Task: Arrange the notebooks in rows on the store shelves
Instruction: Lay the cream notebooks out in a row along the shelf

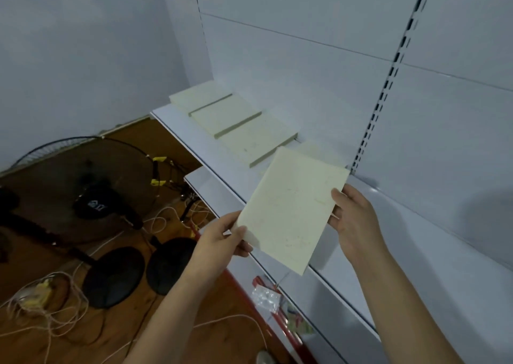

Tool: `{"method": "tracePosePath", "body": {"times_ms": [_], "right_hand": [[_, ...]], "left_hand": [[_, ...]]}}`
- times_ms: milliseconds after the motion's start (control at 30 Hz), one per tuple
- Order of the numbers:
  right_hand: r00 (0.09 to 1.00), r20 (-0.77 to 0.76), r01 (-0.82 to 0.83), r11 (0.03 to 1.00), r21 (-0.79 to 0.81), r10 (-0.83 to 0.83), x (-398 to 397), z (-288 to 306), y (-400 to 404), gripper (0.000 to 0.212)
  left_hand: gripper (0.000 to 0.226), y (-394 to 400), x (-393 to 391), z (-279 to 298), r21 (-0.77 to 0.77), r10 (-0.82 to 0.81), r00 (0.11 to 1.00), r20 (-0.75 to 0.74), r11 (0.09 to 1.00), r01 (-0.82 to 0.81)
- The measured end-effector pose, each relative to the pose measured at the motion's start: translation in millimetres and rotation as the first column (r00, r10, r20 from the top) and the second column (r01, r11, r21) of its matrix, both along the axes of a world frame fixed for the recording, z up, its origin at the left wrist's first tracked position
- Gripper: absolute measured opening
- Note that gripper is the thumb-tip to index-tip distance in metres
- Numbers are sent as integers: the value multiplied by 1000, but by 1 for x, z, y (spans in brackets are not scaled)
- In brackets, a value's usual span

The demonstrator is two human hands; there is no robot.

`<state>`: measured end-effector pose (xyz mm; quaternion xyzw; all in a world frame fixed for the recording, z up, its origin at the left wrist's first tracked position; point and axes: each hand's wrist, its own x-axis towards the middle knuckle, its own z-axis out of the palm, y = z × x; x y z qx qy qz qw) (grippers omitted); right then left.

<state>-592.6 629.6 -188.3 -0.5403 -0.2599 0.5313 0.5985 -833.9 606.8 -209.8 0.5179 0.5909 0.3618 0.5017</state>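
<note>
Both hands, left hand (222, 236) and right hand (354, 213), fingers closed on 1 cream notebook (291, 208) above the shelf (416, 238); 3 notebooks (238, 122) lie on the shelf beyond it.

A black pedestal fan (86, 186) leans over the brown wooden floor (133, 333) at the left, its round wire cage facing the camera with a small pale label on the hub. Two black round bases (113, 276) sit side by side on the floor below it, nearly touching. Thin white cables (47, 322) lie in loose tangles around them, one bundle heaped over something yellow at the lower left. Two yellow clips (158, 159) show just right of the fan cage. A crumpled clear plastic wrapper (265, 297) lies on a red strip (288, 333) low in the foreground. A pale wall (83, 44) rises behind the fan.
</note>
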Motion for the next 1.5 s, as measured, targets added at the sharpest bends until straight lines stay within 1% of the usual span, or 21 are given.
{"method": "tracePosePath", "body": {"times_ms": [167,233,300,367,433,533,567,600,633,700,733,800,833,933,1033,1067,1100,1167,1233,1367,1500], "right_hand": [[998,29,56,997,-44,-55,-4,-7,61,20],[991,85,110,992,-59,-105,-2,-9,81,20],[963,221,175,981,-78,-154,5,-16,101,18],[905,399,212,969,-129,-145,13,-25,121,20],[846,529,220,944,-246,-59,14,-30,132,28],[822,569,211,907,-364,37,1,-40,134,15],[813,582,234,899,-370,28,-3,-45,134,13],[805,593,261,890,-374,13,-8,-48,135,15],[800,600,294,879,-375,-12,-12,-49,137,20],[801,596,339,866,-368,-61,-17,-49,144,26],[809,582,354,858,-371,-82,-18,-46,148,35],[826,553,370,844,-388,-108,-24,-41,152,57],[830,547,366,847,-386,-110,-26,-40,153,62],[820,568,352,846,-401,-72,-30,-42,156,69],[801,598,345,843,-413,-35,-33,-40,154,71],[789,613,349,851,-392,-41,-33,-38,151,69],[771,635,362,861,-358,-61,-34,-35,147,67],[712,690,425,863,-273,-132,-34,-25,132,67],[628,747,503,846,-176,-218,-32,-8,110,65],[473,820,585,811,-19,-322,-14,32,34,64],[247,888,688,715,122,-389,21,69,-85,63]], "left_hand": [[31,82,-12,0,73,-130,980,-149,987,142],[29,114,-10,0,122,-187,961,-203,969,214],[31,145,-3,-1,161,-245,931,-270,942,294],[39,175,7,-4,185,-277,883,-378,912,365],[57,203,15,-12,184,-333,787,-520,856,484],[94,224,20,-24,-43,-553,533,-640,719,694],[98,227,21,-27,-88,-592,450,-669,664,742],[97,230,20,-30,-92,-594,402,-697,630,771],[93,234,21,-33,-58,-576,402,-711,618,784],[79,245,23,-37,53,-537,455,-710,603,796],[74,251,24,-38,94,-525,468,-711,589,803],[71,260,25,-38,117,-530,451,-719,547,829],[73,263,26,-39,106,-542,436,-719,534,839],[80,271,25,-41,79,-566,401,-720,508,858],[84,274,20,-32,22,-612,314,-726,436,900],[85,272,16,-24,19,-630,307,-713,421,907],[85,269,14,-16,59,-632,340,-697,422,905],[75,260,17,2,213,-597,455,-661,433,876],[65,240,31,17,310,-613,503,-609,399,863],[63,165,80,27,352,-687,434,-583,269,897],[64,54,134,29,388,-766,310,-563,86,918]]}}
